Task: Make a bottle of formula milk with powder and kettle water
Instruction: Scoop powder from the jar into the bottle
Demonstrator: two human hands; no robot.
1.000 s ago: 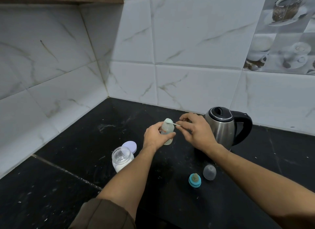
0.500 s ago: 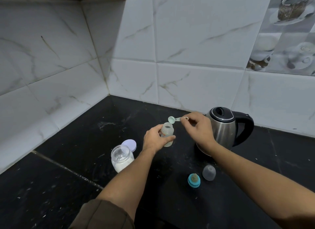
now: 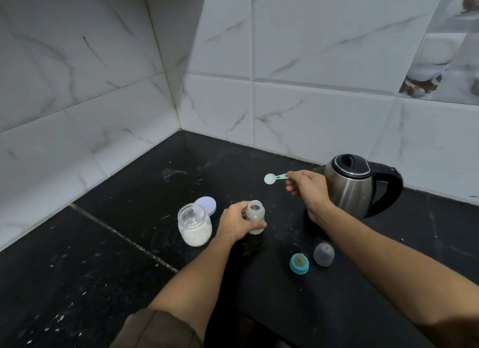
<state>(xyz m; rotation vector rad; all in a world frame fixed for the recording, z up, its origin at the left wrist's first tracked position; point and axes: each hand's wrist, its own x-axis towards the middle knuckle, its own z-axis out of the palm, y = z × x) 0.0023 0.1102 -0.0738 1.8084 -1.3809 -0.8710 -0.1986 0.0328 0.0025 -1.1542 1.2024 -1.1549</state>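
Note:
My left hand [image 3: 237, 224] grips a small translucent baby bottle [image 3: 255, 215] that stands upright and uncapped on the black counter. My right hand [image 3: 307, 188] pinches the handle of a pale green scoop [image 3: 270, 178], held in the air above and to the right of the bottle, in front of the steel kettle [image 3: 350, 187]. An open glass jar of white powder [image 3: 194, 224] stands left of the bottle, with its lilac lid [image 3: 206, 205] lying behind it.
The teal teat ring [image 3: 299, 263] and a clear grey cap [image 3: 323, 254] lie on the counter [image 3: 103, 270] near the front right. White marble tiles close the corner at the left and back. Powder specks dot the counter.
My right hand has lifted the scoop off the bottle's mouth and moved it up and to the right. The bottle stays upright in my left hand.

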